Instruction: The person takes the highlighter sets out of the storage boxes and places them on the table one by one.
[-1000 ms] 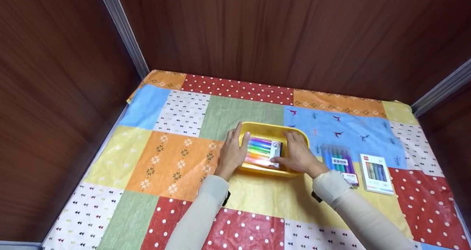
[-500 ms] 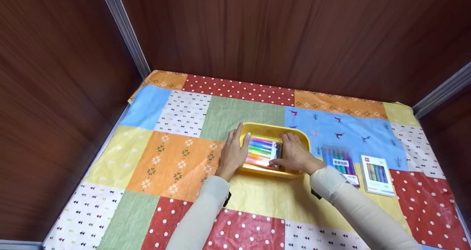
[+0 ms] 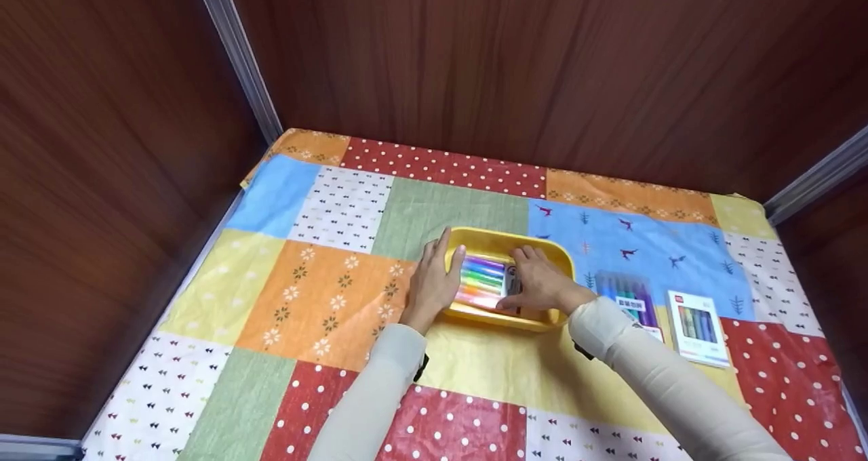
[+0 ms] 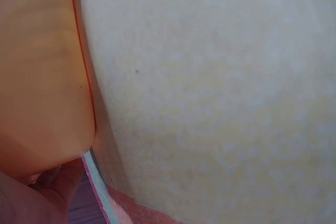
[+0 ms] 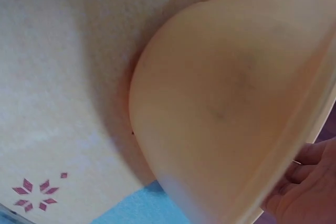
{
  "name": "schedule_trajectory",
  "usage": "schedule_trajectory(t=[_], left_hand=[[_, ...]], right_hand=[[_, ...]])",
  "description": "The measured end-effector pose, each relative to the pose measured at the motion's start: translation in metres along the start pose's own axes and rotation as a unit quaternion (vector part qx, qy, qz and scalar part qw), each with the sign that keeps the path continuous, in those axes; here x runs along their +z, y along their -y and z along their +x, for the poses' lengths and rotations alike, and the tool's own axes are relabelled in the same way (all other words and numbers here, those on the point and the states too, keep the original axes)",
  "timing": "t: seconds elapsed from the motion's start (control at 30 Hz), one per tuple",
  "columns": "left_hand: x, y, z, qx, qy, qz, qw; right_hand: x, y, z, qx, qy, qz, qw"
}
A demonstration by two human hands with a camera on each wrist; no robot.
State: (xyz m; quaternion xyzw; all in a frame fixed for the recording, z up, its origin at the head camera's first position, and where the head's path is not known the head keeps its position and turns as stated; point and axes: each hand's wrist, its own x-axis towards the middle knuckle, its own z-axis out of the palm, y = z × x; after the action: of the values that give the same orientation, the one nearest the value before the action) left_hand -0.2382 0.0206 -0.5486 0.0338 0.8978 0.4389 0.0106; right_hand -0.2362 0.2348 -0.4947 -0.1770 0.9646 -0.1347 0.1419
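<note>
A yellow plastic basket [image 3: 542,321] stands mid-table, its outer wall [image 4: 42,77] filling part of the left wrist view. My left hand [image 3: 432,283] holds its left side, thumb over the rim and fingers along the outside. Inside lies a flat pack of coloured pens [image 3: 480,281], rainbow-striped with a dark right end. Over that end my right hand [image 3: 542,281] grips the pack, thumb at the near edge and fingers toward the far edge. The palm hides part of it. In the right wrist view the right hand [image 5: 310,187] shows behind the basket's rim.
Right of the basket lies a clear pack of blue, green and purple pens [image 3: 625,298], partly behind the right sleeve. Beside it is a white box of pens [image 3: 698,327]. A patchwork cloth [image 3: 325,298] covers the table; brown wood-grain panels [image 3: 434,61] enclose it.
My right hand has shifted slightly left over the end of the pen pack, covering more of it. The left hand stays on the basket. The whole view has shifted a little.
</note>
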Motion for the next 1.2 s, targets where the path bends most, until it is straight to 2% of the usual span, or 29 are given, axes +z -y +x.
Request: schedule_trajectory(t=[0.33, 0.6, 0.8, 0.97, 1.2], left_hand=[[0.0, 0.001, 0.0, 0.004, -0.004, -0.001, 1.0], [0.0, 0.001, 0.0, 0.003, -0.005, -0.005, 1.0], [0.0, 0.001, -0.001, -0.003, -0.005, -0.005, 1.0], [0.0, 0.0, 0.0, -0.001, -0.003, -0.002, 1.0], [0.0, 0.0, 0.001, 0.018, -0.014, -0.006, 0.9997]], right_hand=[[0.001, 0.002, 0.004, -0.004, 0.031, -0.025, 0.9992], [0.003, 0.002, 0.004, -0.028, 0.039, -0.044, 0.9978], [0.001, 0.004, 0.007, -0.019, 0.056, -0.057, 0.9966], [-0.003, 0.008, 0.012, -0.01, 0.05, -0.056, 0.9971], [-0.005, 0.005, 0.014, -0.002, 0.068, -0.085, 0.9941]])
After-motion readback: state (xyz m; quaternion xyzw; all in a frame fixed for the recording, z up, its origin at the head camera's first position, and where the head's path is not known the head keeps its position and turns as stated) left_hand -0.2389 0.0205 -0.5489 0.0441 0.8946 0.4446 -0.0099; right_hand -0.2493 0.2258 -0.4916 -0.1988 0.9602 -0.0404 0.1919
